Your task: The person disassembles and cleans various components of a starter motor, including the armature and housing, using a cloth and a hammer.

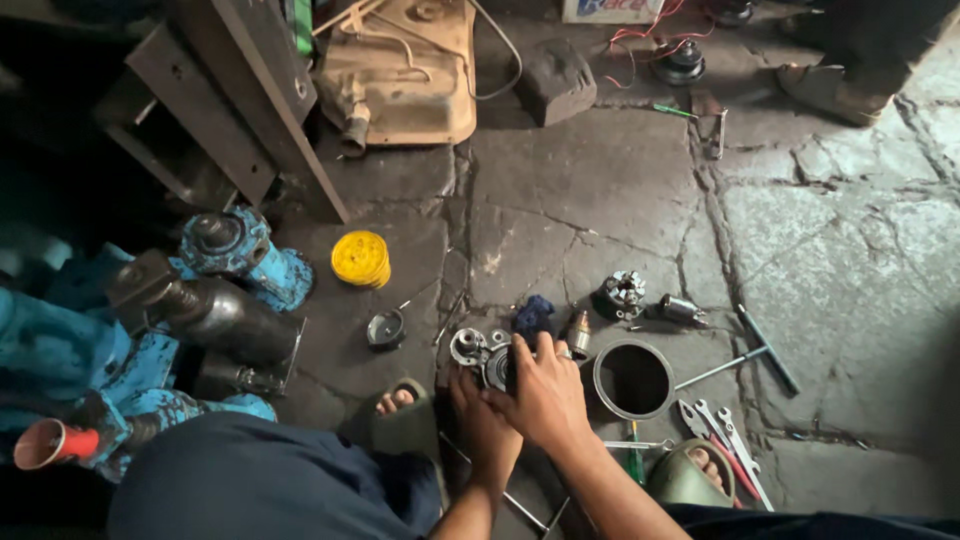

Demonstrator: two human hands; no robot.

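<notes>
Steel, round and greasy, the motor part [497, 366] sits on the cracked stone floor [600, 190] just left of the open metal cylinder [632, 379], with the right hand [545, 392] closed over its top and the left hand [478, 412] pressed against its near side, though whether those fingers grip it I cannot tell. One cylinder stands there, its dark inside showing nothing I can make out, and right of it lie one T-handled wrench [745, 355] and three flat spanners [725, 432]. Beyond the cylinder sit two small metal assemblies [621, 293], one dark blue rag [533, 314] lies at its upper left, and one yellow disc [361, 259] rests well off to its left.
</notes>
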